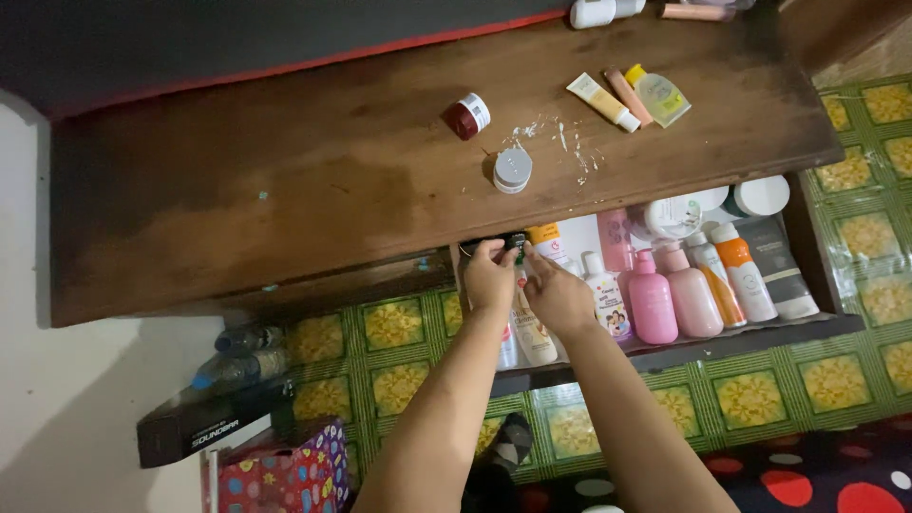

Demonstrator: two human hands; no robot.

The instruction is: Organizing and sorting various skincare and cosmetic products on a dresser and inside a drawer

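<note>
Head view: I see my left hand (489,277) and right hand (556,296) both pinched on a small dark bottle (514,247) at the drawer's (741,334) back-left corner under the bench (285,190) front edge; not yet lifted out; pink bottles (670,299) stand untouched alongside.

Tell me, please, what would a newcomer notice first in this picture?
Two bare hands, the left hand and the right hand, meet on a small dark bottle at the left end of an open drawer. Pink bottles lie in a row to their right. On the wooden tabletop above sit two small jars.
</note>
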